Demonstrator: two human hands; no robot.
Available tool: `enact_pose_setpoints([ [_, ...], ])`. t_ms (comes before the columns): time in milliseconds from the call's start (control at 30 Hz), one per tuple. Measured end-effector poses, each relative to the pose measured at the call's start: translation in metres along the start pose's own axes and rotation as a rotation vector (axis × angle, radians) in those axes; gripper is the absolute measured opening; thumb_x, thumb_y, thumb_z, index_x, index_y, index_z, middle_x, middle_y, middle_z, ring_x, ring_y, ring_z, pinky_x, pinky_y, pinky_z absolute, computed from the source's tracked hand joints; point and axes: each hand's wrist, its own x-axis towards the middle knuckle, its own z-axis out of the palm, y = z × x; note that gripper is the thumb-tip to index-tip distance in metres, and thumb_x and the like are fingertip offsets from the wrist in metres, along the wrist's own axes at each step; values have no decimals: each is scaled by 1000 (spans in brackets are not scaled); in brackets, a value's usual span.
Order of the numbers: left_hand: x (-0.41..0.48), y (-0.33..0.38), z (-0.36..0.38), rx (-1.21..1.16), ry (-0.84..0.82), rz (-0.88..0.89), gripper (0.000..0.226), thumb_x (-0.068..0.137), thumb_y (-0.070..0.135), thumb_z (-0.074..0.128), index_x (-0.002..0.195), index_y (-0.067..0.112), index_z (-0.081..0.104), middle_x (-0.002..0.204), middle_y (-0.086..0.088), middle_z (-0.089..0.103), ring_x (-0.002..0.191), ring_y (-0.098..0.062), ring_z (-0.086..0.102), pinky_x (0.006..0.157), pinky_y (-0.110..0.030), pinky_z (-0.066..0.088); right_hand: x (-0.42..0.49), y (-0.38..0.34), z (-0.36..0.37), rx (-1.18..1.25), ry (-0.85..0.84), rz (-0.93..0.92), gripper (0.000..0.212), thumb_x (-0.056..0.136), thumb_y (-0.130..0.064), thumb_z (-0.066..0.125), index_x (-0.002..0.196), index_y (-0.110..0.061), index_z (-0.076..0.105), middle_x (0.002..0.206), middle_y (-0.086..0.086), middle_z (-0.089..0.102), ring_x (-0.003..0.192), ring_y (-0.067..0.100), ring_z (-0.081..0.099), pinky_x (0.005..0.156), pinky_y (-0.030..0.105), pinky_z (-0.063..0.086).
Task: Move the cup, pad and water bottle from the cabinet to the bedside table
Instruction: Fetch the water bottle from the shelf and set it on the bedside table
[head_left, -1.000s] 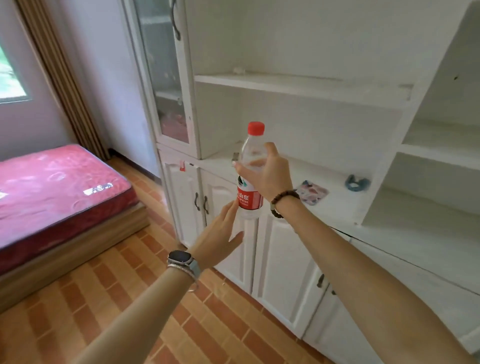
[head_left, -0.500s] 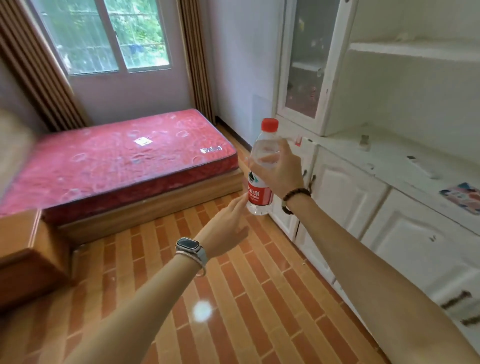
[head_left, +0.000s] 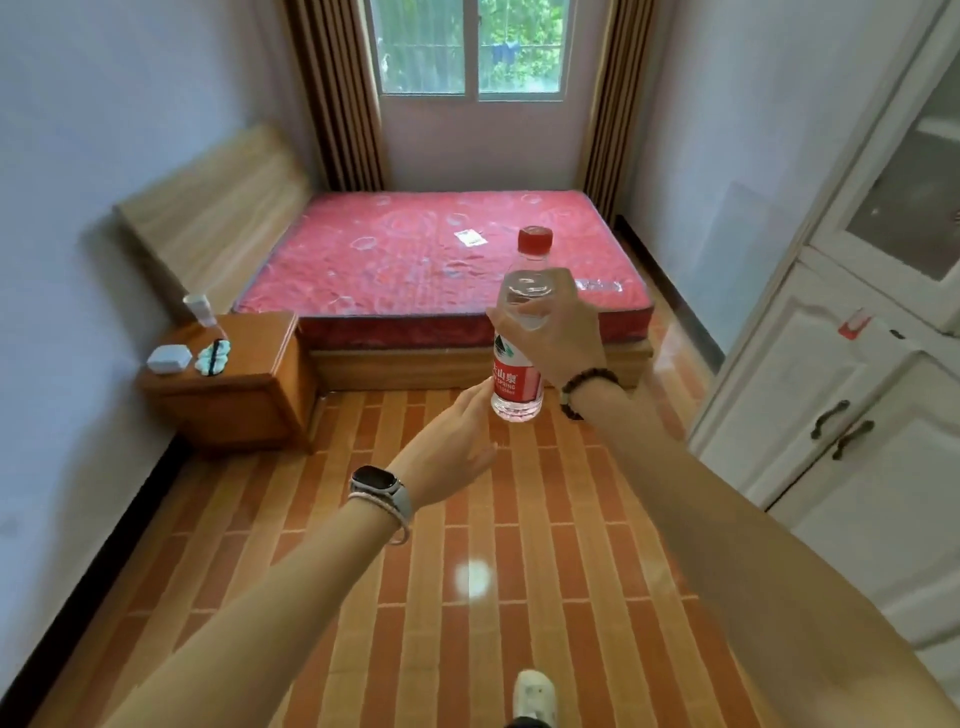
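Right hand (head_left: 556, 338) curls round bottle (head_left: 511, 382), left hand (head_left: 452, 441) spread beside it; we now face table (head_left: 260, 338), cabinet (head_left: 857, 395) swung aside: mid-carry.

Behind your left hand (head_left: 447, 441) you wear a smartwatch (head_left: 375, 480): a rounded rectangular face with a dark, glossy screen on a pale grey strap. Right beside it, on the forearm side, sits a thin pale cord bracelet (head_left: 399, 522), which looks twisted or braided. Behind your right hand (head_left: 561, 338) is a bracelet of dark round beads (head_left: 589, 378), with one lighter bead low on the wrist. Both your forearms are bare to the frame's edge. At the bottom you have on a white shoe (head_left: 535, 691), with a dark trouser hem (head_left: 524, 723) just above it.
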Motion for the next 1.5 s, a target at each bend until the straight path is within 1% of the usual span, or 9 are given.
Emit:
enact_pose_setpoints([
  [100, 7, -29, -12, 35, 52, -95, 79, 89, 19, 57, 149, 25, 7, 154, 0, 20, 103, -11, 56, 86, -12, 35, 26, -3, 40, 42, -49, -47, 61, 73, -48, 77, 119, -19, 49, 103, -2, 71, 83, 7, 67, 69, 10, 49],
  [267, 29, -82, -29, 65, 150, -218, 77, 89, 21, 58, 148, 23, 9, 151, -3, 27, 121, -18, 49, 100, -24, 35, 76, -2, 107, 142, -146, -111, 60, 73, -46, 78, 118, -17, 50, 105, -6, 69, 84, 5, 68, 72, 13, 53],
  [467, 57, -135, -43, 64, 221, -408, 75, 89, 22, 57, 148, 25, 11, 152, 1, 23, 116, -17, 52, 99, -29, 40, 127, 4, 179, 230, -267, -135, 59, 72, -49, 76, 116, -22, 47, 102, -3, 70, 85, 10, 69, 73, 25, 57],
  [533, 62, -151, -47, 77, 229, -421, 73, 90, 22, 57, 148, 22, 12, 151, -1, 25, 113, -16, 54, 99, -32, 43, 140, 6, 199, 249, -300, -154, 58, 72, -49, 76, 115, -23, 48, 101, -3, 70, 85, 10, 69, 74, 30, 59],
  [633, 68, -173, -52, 52, 268, -428, 72, 89, 18, 57, 148, 19, 16, 151, -2, 27, 118, -16, 51, 97, -24, 39, 157, 7, 227, 271, -335, -171, 57, 72, -48, 76, 115, -22, 49, 101, -4, 69, 85, 10, 69, 74, 31, 60],
  [900, 85, -241, -63, 17, 334, -521, 72, 89, 19, 57, 148, 19, 16, 151, 0, 26, 98, -13, 59, 84, -22, 45, 196, 5, 300, 285, -447, -193, 63, 70, -54, 75, 117, -19, 50, 98, -7, 68, 86, 8, 69, 78, 34, 60],
  [1100, 106, -314, -84, 63, 327, -503, 72, 89, 20, 58, 148, 15, 18, 148, -4, 31, 112, -15, 54, 94, -23, 42, 235, 8, 365, 280, -499, -171, 66, 71, -52, 76, 121, -19, 48, 103, -4, 69, 90, 9, 69, 79, 36, 59],
  [1233, 123, -366, -111, 61, 338, -487, 70, 88, 19, 57, 147, 15, 19, 146, -6, 34, 108, -17, 56, 94, -33, 47, 270, -4, 413, 282, -517, -180, 69, 70, -53, 75, 124, -19, 47, 103, -3, 70, 90, 10, 69, 80, 36, 59],
  [1500, 159, -454, -167, 72, 357, -490, 70, 89, 19, 57, 147, 18, 17, 143, -5, 37, 110, -17, 56, 95, -31, 47, 334, -28, 491, 231, -438, -272, 64, 76, -47, 76, 124, -16, 47, 105, 1, 69, 89, 14, 68, 75, 27, 57],
])
